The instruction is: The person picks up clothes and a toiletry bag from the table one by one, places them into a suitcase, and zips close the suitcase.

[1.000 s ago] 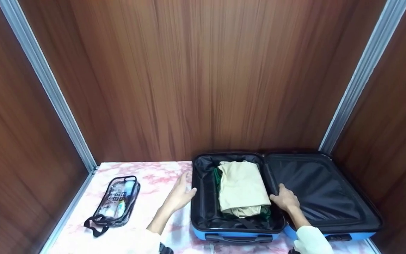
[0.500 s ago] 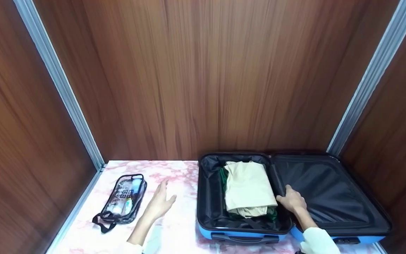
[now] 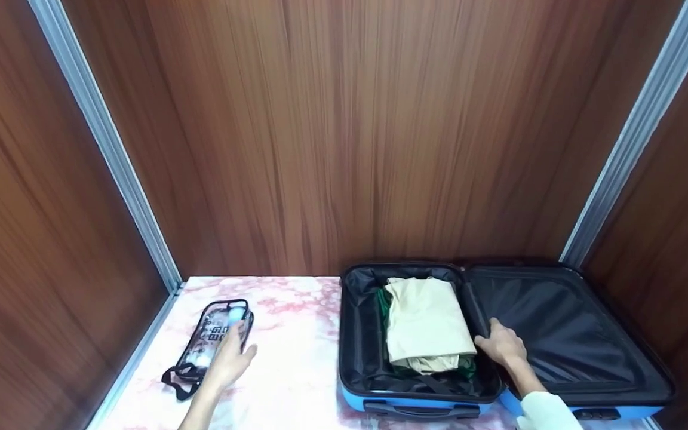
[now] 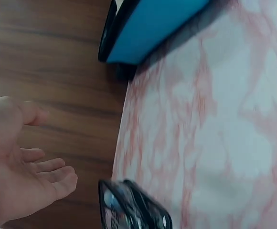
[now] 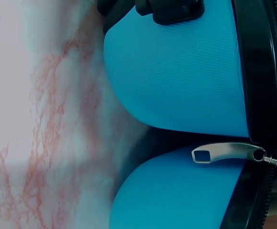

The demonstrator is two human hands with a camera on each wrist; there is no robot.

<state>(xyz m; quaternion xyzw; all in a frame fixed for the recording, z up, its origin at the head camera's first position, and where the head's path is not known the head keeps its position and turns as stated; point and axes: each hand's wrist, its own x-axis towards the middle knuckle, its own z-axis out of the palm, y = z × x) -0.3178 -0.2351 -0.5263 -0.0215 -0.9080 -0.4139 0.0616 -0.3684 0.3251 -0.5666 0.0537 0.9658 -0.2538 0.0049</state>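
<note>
My left hand (image 3: 230,361) is over the clear toiletry pouch (image 3: 203,341) with black trim, overlapping its right side in the head view. In the left wrist view that hand (image 4: 26,176) has loosely bent fingers holding nothing, and the pouch's end (image 4: 129,207) shows beside it. My right hand (image 3: 504,345) rests at the inner rim between the two halves of an opened blue suitcase (image 3: 356,400), thumb toward the clothes. Folded beige clothing (image 3: 427,319) lies in the suitcase's left half, on top of green clothing (image 3: 467,365). The right wrist view shows mainly the suitcase's blue shell (image 5: 176,76).
The suitcase's black-lined right half (image 3: 559,328) lies flat beside the filled half. Pink-marbled table surface (image 3: 296,340) stretches between pouch and suitcase. Wood-grain panels (image 3: 332,131) enclose the back and sides. A metal zipper pull (image 5: 229,151) hangs at the suitcase edge.
My left hand has moved left, from beside the suitcase across the table to over the toiletry pouch. My right hand stays at the suitcase rim. The head view has shifted slightly left.
</note>
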